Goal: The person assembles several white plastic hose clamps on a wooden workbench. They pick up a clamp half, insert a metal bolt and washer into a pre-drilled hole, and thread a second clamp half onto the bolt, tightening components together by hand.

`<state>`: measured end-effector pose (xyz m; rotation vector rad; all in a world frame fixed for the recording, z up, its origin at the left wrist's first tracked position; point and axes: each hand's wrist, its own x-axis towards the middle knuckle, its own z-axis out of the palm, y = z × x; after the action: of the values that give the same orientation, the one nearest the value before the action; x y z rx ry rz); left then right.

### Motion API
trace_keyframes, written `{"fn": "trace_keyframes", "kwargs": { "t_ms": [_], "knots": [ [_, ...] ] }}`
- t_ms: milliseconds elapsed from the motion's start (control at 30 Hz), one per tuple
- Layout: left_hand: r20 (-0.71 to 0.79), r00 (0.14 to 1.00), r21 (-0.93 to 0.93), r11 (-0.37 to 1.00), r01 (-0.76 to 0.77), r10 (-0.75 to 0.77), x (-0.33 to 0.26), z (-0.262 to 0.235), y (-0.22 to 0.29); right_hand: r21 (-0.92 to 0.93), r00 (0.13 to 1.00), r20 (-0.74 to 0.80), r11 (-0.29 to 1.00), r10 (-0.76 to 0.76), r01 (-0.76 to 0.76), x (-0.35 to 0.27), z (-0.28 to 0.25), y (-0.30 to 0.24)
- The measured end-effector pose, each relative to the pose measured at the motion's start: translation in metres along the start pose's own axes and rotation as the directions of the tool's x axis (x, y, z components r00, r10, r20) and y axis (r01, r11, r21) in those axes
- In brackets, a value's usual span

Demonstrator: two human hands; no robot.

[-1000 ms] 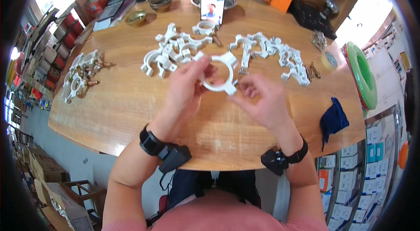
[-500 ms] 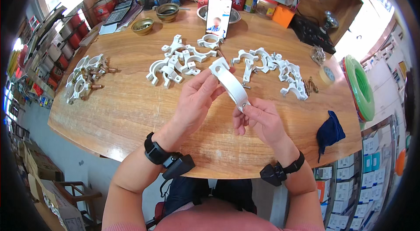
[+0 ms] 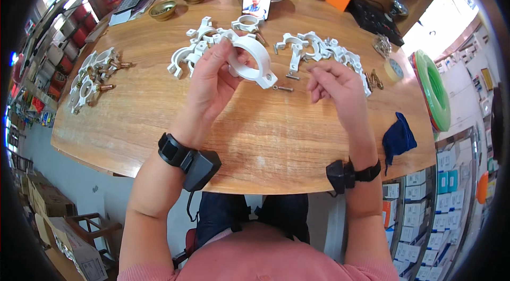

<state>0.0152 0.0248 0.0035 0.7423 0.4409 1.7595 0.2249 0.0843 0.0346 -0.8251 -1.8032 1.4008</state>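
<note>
Now the right hand (image 3: 340, 87) has come off the white, ring-shaped plastic clamp (image 3: 261, 56), its fingers curled, any contents unclear. So the left hand (image 3: 213, 79) alone grips the clamp, above the middle of the brown wooden counter (image 3: 249, 143).

I can read no words or numbers from here; the labels (image 3: 409, 249) on boxes (image 3: 415, 211) at lower right are too small.
</note>
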Motion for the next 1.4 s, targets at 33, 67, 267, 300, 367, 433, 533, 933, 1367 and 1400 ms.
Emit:
{"fn": "trace_keyframes", "kwargs": {
  "t_ms": [33, 67, 267, 300, 367, 433, 533, 933, 1367, 1400],
  "knots": [
    [0.007, 1.0, -0.003, 1.0, 0.006, -0.006, 0.001, 0.0, 0.0, -0.155, 0.999, -0.014, 0.987, -0.04, 0.038, 0.003, -0.002, -0.001],
    [0.014, 1.0, -0.016, 1.0, 0.013, -0.013, 0.002, 0.0, 0.001, -0.158, 0.999, -0.022, 0.987, -0.042, 0.038, 0.006, -0.003, -0.001],
    [0.033, 0.997, 0.013, 0.998, 0.068, -0.068, -0.003, 0.004, 0.0, -0.849, 0.952, 0.246, 0.433, -0.181, 0.302, 0.026, 0.008, 0.041],
    [0.068, 0.994, 0.004, 0.996, 0.087, -0.088, -0.004, 0.005, 0.0, -0.874, 0.965, 0.235, 0.408, -0.116, 0.262, 0.022, 0.012, 0.041],
    [0.116, 0.986, 0.019, 0.993, 0.115, -0.117, -0.004, -0.001, -0.006, -0.9, 0.973, 0.221, 0.37, -0.064, 0.229, 0.019, 0.013, 0.042],
    [0.16, 0.971, 0.002, 0.984, 0.179, -0.177, -0.007, -0.003, -0.009, -0.875, 0.971, 0.24, 0.43, -0.008, 0.22, 0.021, 0.012, 0.044],
    [0.18, 0.961, 0.096, 0.976, 0.195, -0.21, -0.009, -0.007, -0.007, -0.792, 0.99, 0.128, 0.595, -0.059, 0.137, 0.018, 0.007, 0.041],
    [0.153, 0.957, 0.282, 0.939, 0.197, -0.247, -0.013, 0.013, -0.015, -0.239, 0.861, -0.024, 0.839, -0.508, 0.488, -0.012, 0.025, -0.013],
    [0.188, 0.962, 0.462, 0.882, 0.09, -0.197, -0.019, 0.024, -0.013, -0.393, 0.823, 0.001, 0.757, -0.568, 0.522, -0.012, 0.021, -0.008],
    [0.183, 0.966, 0.484, 0.872, 0.073, -0.182, -0.02, 0.025, -0.013, -0.391, 0.824, 0.007, 0.757, -0.566, 0.523, -0.012, 0.02, -0.007]
  ]
}}
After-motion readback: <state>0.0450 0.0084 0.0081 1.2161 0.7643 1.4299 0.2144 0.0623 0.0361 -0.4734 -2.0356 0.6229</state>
